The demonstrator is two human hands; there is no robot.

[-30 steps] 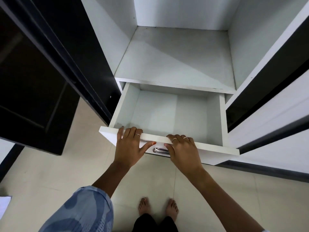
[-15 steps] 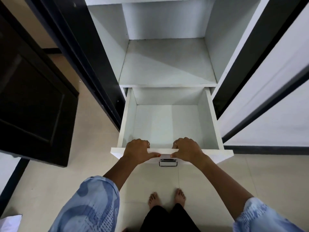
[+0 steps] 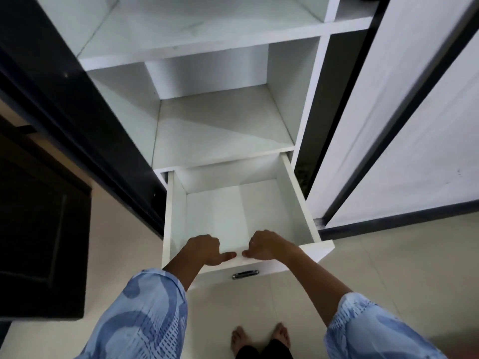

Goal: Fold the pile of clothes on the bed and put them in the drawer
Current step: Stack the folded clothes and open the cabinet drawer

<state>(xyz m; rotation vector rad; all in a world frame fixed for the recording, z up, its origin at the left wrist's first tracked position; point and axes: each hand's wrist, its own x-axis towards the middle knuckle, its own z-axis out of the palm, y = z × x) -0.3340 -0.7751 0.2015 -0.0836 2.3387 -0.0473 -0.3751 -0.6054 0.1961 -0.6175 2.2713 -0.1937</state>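
Observation:
A white drawer [image 3: 298, 203] stands pulled far out at the bottom of a white wardrobe, and nothing lies inside it. My left hand [image 3: 204, 248] grips the drawer's front edge, fingers curled over the inside and thumb along the top. My right hand [image 3: 267, 246] grips the same edge just to the right, its thumb nearly meeting the left thumb. A small metal handle [image 3: 245, 274] sits on the drawer front below my hands. No clothes and no bed are in view.
White shelves [image 3: 220, 133] rise above the drawer. A black wardrobe door [image 3: 85, 120] stands open on the left and a white sliding door [image 3: 404, 130] on the right. A dark panel [image 3: 44, 229] is at far left. My bare feet [image 3: 259, 340] stand on the beige tile floor.
The drawer has slid further out towards me. My fingers went from lying over the front edge to curling round it. The view has risen and now shows more shelves.

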